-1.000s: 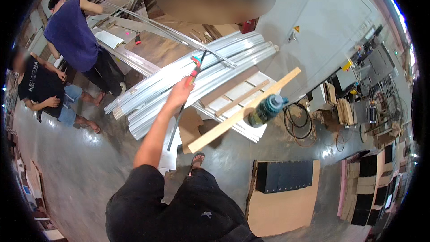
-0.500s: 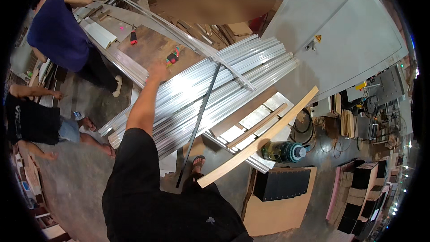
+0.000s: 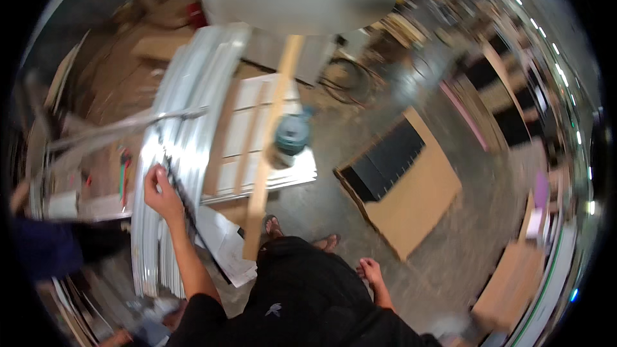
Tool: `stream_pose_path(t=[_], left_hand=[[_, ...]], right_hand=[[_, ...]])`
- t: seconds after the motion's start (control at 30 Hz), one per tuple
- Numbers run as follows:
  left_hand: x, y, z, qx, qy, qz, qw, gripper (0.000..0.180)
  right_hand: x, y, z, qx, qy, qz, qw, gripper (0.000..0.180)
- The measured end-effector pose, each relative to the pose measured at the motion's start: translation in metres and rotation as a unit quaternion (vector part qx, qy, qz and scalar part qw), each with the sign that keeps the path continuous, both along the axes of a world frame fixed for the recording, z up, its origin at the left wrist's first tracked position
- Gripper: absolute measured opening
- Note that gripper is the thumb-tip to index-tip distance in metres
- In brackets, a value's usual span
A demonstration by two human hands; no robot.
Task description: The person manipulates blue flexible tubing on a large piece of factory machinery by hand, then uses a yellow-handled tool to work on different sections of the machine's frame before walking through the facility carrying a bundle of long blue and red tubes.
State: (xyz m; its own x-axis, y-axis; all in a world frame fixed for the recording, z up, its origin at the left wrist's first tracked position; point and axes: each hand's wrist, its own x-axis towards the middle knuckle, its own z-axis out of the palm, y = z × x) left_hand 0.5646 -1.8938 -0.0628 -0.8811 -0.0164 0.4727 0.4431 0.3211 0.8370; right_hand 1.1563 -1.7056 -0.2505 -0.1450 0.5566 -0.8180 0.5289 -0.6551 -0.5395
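Left hand (image 3: pixel 162 194): raised over long silvery metal profiles (image 3: pixel 186 122) stacked lengthwise, fingers pinching a thin dark rod (image 3: pixel 177 183), apparently to steady it along the stack's near end. Right hand (image 3: pixel 371 272): hanging free at the hip, fingers loosely curled, empty. Wooden batten (image 3: pixel 273 135): laid across white panels (image 3: pixel 247 135), teal tool (image 3: pixel 290 136) beside.

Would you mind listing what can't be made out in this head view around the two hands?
- Left hand: closed on a dark strip on the pale metal profiles; motion blur hides what the strip is.
- Right hand: hangs by the hip; too small to tell whether it holds anything.
- Red-handled tool: smeared by blur.
- Person at the left edge: cut off by the fisheye rim.
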Motion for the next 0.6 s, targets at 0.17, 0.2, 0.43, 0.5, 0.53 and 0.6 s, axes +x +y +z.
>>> stream_pose_path(t=[0.17, 0.2, 0.43, 0.5, 0.53, 0.6], left_hand=[[0.218, 0.162, -0.017, -0.057, -0.24, -0.413, 0.876, 0.025], [0.256, 0.187, -0.022, -0.131, -0.304, -0.508, 0.795, 0.034], [0.381, 0.262, -0.225, -0.372, -0.424, -0.622, 0.543, 0.038], [0.379, 0.254, -0.275, -0.339, -0.516, -0.454, 0.642, 0.037], [0.376, 0.258, -0.297, -0.353, -0.567, -0.389, 0.635, 0.036], [0.406, 0.293, -0.313, -0.425, -0.578, -0.32, 0.619, 0.036]], right_hand=[[0.092, -0.019, -0.05, -0.009, -0.018, -0.075, 0.997, 0.029], [0.111, -0.026, -0.056, -0.025, -0.023, -0.134, 0.99, 0.029], [0.224, -0.024, -0.075, -0.08, 0.018, -0.351, 0.933, 0.03], [0.244, -0.026, -0.075, -0.094, 0.027, -0.379, 0.92, 0.03], [0.26, -0.032, -0.093, -0.102, 0.046, -0.408, 0.906, 0.031], [0.281, -0.019, -0.11, -0.103, 0.067, -0.424, 0.897, 0.036]])
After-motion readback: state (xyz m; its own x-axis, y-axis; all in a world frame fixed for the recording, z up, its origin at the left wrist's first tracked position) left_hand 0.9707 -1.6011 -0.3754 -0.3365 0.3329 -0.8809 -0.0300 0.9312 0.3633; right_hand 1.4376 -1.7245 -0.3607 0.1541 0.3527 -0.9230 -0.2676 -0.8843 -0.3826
